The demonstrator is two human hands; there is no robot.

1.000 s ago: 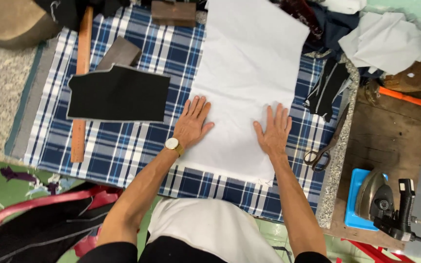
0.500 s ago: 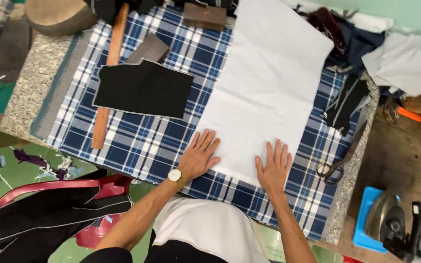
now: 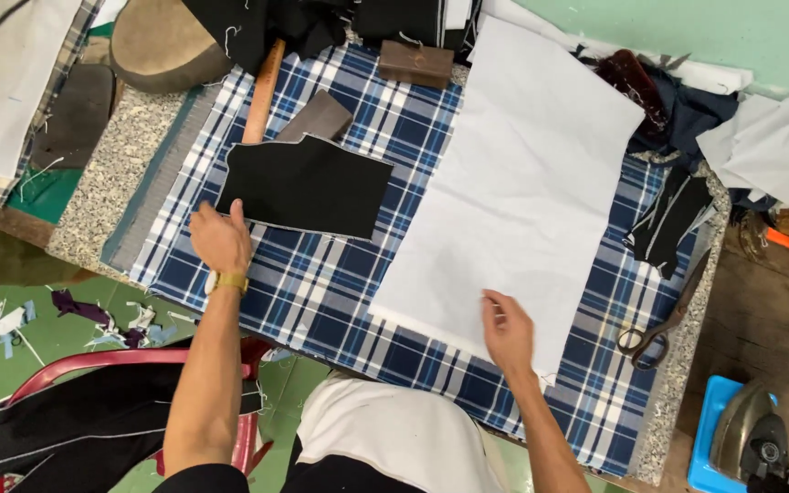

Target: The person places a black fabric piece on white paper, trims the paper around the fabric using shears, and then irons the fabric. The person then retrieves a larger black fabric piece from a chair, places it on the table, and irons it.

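Right hand (image 3: 508, 330) has lifted off, fingers loosely curled and holding nothing, hovering at the near edge of the white fabric sheet (image 3: 522, 192). Left hand (image 3: 219, 239) has swung away, fingers spread onto the black cut piece (image 3: 308, 185) on the plaid-covered tabletop (image 3: 321, 292). No containers here.

Tailoring workshop, fabric pieces (image 3: 308, 185), scissors (image 3: 657, 324), iron (image 3: 749, 440)

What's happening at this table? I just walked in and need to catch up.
A person works at a table covered with a blue plaid cloth. Their left hand touches the corner of a black cut fabric piece; their right hand rests on the near edge of a white fabric sheet. Scissors lie to the right.
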